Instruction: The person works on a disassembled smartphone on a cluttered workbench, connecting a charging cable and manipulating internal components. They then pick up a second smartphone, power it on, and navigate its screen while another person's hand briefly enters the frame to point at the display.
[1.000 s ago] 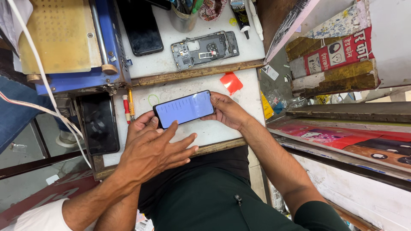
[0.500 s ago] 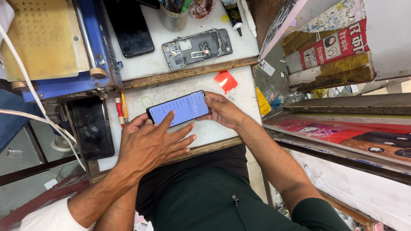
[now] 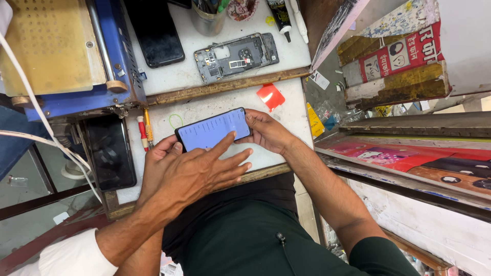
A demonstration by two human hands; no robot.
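My right hand grips the right end of the lit smartphone, held flat just above the white bench. My left hand lies open over its near edge — index fingertip on the screen. A red card lies just beyond.

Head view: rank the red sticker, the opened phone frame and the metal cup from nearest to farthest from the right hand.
From the right hand, which grips the lit phone's right end:
1. Red sticker, just above the hand on the white board.
2. Phone frame, farther up on the upper shelf, slightly left.
3. Metal cup, at the top edge, farthest up and left.
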